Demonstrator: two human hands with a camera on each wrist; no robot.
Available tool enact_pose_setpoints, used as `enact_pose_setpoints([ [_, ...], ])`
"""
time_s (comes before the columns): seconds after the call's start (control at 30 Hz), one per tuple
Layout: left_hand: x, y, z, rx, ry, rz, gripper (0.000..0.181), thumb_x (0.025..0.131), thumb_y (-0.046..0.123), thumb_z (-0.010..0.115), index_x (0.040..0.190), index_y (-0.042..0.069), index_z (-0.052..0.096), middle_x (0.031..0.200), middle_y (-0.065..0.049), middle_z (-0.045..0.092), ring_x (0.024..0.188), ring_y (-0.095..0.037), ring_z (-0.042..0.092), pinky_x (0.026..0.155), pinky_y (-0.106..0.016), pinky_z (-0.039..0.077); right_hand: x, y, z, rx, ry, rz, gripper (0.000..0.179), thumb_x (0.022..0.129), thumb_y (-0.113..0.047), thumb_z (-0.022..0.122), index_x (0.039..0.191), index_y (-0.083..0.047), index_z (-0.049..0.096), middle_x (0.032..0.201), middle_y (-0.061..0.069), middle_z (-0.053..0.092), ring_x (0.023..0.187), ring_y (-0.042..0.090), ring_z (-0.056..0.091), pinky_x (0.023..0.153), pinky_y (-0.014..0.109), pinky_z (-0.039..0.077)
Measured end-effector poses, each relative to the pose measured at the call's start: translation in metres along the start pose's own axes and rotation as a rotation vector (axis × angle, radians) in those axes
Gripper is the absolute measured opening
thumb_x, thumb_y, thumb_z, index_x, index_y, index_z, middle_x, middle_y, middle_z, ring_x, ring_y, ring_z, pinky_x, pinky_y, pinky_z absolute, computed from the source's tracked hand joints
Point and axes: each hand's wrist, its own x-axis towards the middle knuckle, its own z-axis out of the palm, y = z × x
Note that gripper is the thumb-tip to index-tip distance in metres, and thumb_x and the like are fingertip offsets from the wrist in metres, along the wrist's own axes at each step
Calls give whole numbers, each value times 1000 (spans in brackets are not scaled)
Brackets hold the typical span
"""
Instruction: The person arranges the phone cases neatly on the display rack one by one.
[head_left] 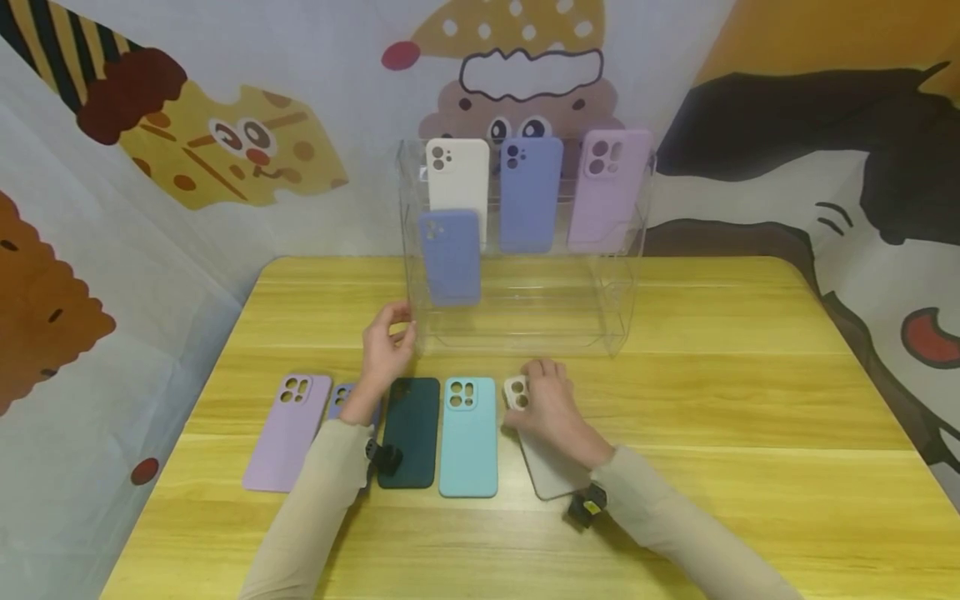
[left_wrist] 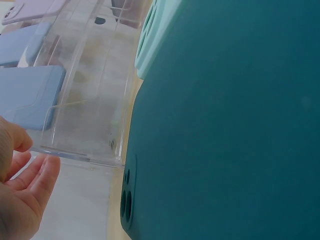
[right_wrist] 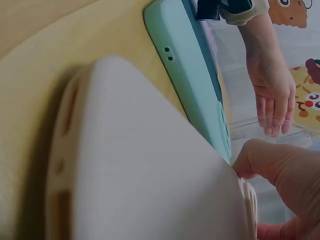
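An off-white, rounded rectangular phone case (head_left: 546, 472) lies aslant on the tabletop (head_left: 750, 400), back up and camera holes at its far end, which the fingers of the right hand (head_left: 553, 407) grip, the thumb along its left edge; a turquoise phone case (head_left: 468, 442) lies flat just to its left. Beyond stands a clear plastic tiered rack (head_left: 517, 343), the fingers of the left hand (head_left: 384, 354) at its left side, carrying white (head_left: 459, 179), blue (head_left: 531, 204) and lilac (head_left: 609, 200) phone cases side by side up high and another blue phone case (head_left: 453, 262) lower at left.
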Motion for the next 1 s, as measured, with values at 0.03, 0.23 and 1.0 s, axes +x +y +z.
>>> enact_pose_setpoints([
  [0.03, 0, -1, 0, 1, 2, 3, 28, 86, -11, 57, 114, -14, 54, 104, -31, 58, 100, -43, 58, 80, -50, 55, 0, 0, -1, 2, 7, -7, 75, 54, -23, 87, 115, 5, 52, 111, 18, 51, 100, 31, 44, 83, 42, 47],
  [0.23, 0, -3, -1, 26, -5, 7, 28, 87, -8, 57, 114, -12, 55, 105, -27, 59, 100, -39, 59, 80, -45, 56, 1, -2, -6, 6, 81, -85, 73, 55, -19, 86, 114, 8, 54, 116, 22, 51, 106, 36, 45, 90, 48, 45],
  [1.0, -1, 20, -3, 18, 1, 0, 29, 85, -15, 55, 113, -19, 52, 103, -34, 57, 98, -46, 57, 80, -52, 55, -1, 6, 0, -5, 7, -96, 62, 57, -13, 83, 110, 6, 55, 121, 23, 45, 112, 39, 40, 94, 54, 39],
])
